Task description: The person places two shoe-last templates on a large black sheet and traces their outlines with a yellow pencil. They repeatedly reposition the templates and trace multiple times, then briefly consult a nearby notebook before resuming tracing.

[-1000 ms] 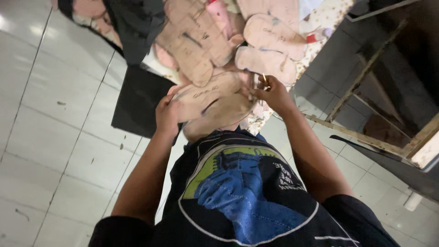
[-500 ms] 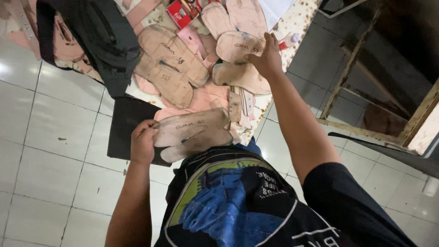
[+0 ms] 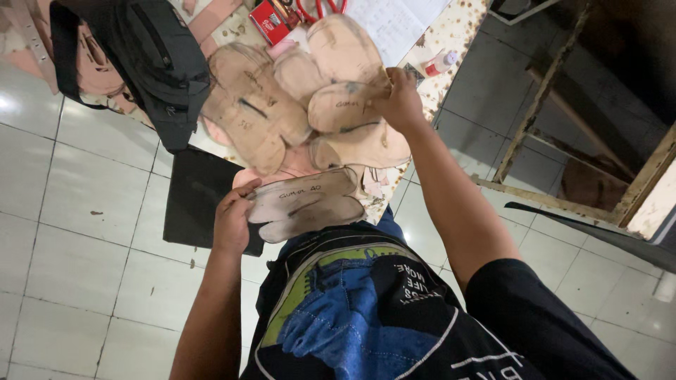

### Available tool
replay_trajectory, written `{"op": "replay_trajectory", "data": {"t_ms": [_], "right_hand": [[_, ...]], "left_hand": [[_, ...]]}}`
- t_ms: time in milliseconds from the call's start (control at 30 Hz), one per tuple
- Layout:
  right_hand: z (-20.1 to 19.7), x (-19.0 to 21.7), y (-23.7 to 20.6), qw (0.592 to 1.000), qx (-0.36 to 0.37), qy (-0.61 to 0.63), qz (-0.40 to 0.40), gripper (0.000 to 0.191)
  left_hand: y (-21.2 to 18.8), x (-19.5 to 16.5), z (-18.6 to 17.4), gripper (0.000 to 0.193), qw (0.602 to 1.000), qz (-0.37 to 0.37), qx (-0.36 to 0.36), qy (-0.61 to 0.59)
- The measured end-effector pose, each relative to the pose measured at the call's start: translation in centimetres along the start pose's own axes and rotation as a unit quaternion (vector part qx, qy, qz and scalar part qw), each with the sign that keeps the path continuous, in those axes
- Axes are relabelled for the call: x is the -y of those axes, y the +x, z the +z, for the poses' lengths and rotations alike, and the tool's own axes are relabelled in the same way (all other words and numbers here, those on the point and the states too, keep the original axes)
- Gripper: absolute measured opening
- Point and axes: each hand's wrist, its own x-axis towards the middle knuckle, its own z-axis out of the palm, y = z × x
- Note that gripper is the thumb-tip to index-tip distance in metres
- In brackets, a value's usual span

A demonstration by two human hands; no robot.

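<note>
My left hand (image 3: 232, 219) grips a pair of beige sole-shaped cardboard patterns (image 3: 310, 204) just above my lap. My right hand (image 3: 401, 102) is stretched forward and pinches another beige sole pattern (image 3: 345, 107), lifted over the table. Several more sole-shaped patterns (image 3: 253, 105) lie spread on the patterned table (image 3: 451, 42) below it, some overlapping.
A black bag (image 3: 151, 60) hangs over the table's left part. A red box (image 3: 271, 21), red-handled scissors (image 3: 320, 8), a sheet of paper (image 3: 394, 21) and a small bottle (image 3: 440, 63) lie at the far end. A black sheet (image 3: 201, 197) is on the tiled floor; a wooden frame (image 3: 556, 105) stands right.
My right hand has taken hold of a sole pattern and raised it off the pile. The left hand holds its patterns as before; the view has shifted down and closer.
</note>
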Motion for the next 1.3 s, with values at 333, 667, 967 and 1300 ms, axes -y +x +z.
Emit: {"op": "replay_trajectory", "data": {"t_ms": [333, 667, 967, 1300], "right_hand": [[2.3, 0.5, -1.4, 0.995, 0.042, 0.055, -0.076, 0.077], [2.5, -1.9, -4.8, 0.981, 0.043, 0.188, 0.023, 0.047], [1.1, -3.3, -7.0, 0.884, 0.148, 0.376, 0.236, 0.047], [0.0, -6.0, -7.1, 0.924, 0.039, 0.35, 0.151, 0.05]], "left_hand": [[0.3, -0.8, 2.9, 0.024, 1.0, 0.006, 0.026, -0.004], [0.6, -1.1, 1.2, 0.021, 0.999, 0.011, -0.003, -0.036], [1.9, -1.2, 5.1, 0.034, 0.99, -0.011, -0.003, -0.14], [2.6, 0.2, 11.4, 0.043, 0.995, -0.036, 0.069, -0.063]]}}
